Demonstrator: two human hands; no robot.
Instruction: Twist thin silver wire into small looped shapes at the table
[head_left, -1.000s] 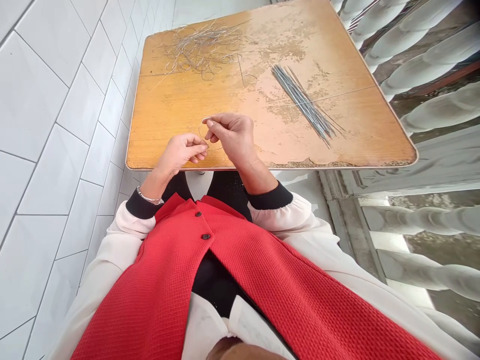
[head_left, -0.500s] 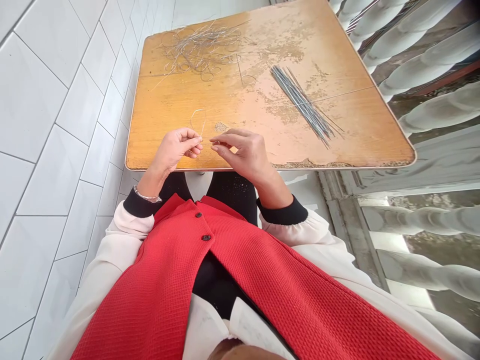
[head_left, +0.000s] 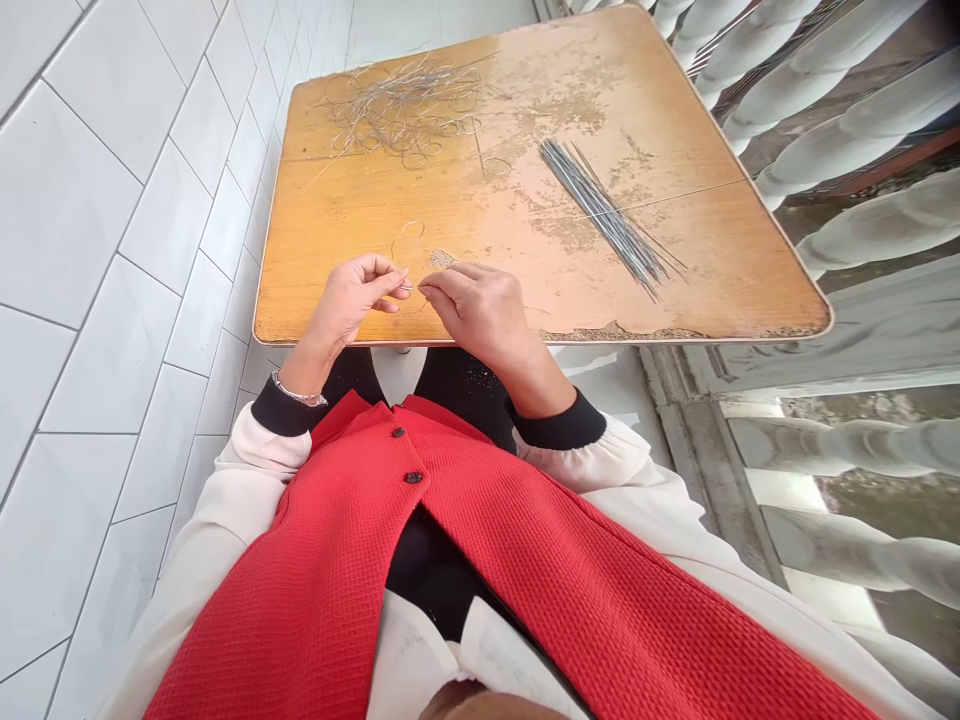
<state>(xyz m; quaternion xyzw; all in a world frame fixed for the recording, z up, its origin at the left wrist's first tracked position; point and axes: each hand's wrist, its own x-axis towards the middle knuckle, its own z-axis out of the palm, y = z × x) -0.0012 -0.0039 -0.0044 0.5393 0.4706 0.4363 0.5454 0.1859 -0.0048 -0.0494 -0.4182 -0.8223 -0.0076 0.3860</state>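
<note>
Near the table's front edge, my left hand (head_left: 364, 293) pinches a thin wire (head_left: 395, 238) between thumb and fingers. A loop of that wire rises above the fingertips over the table top. Just to the right, my right hand (head_left: 484, 308) has its thumb and forefinger closed together close to the left fingertips. A faint strand of wire curves between the hands, and its end seems to be in the right pinch.
A wooden table (head_left: 352, 195) with a worn surface stands before me. Tangled wire loops (head_left: 409, 100) lie at the back left. A bundle of straight grey wires (head_left: 600, 215) lies to the right, one wire across it. White tiled wall (head_left: 97, 230) at left, balusters (head_left: 862, 215) at right.
The right thumb and forefinger have closed from a parted pose near the left fingertips. The wire loop has shifted slightly right and tilted.
</note>
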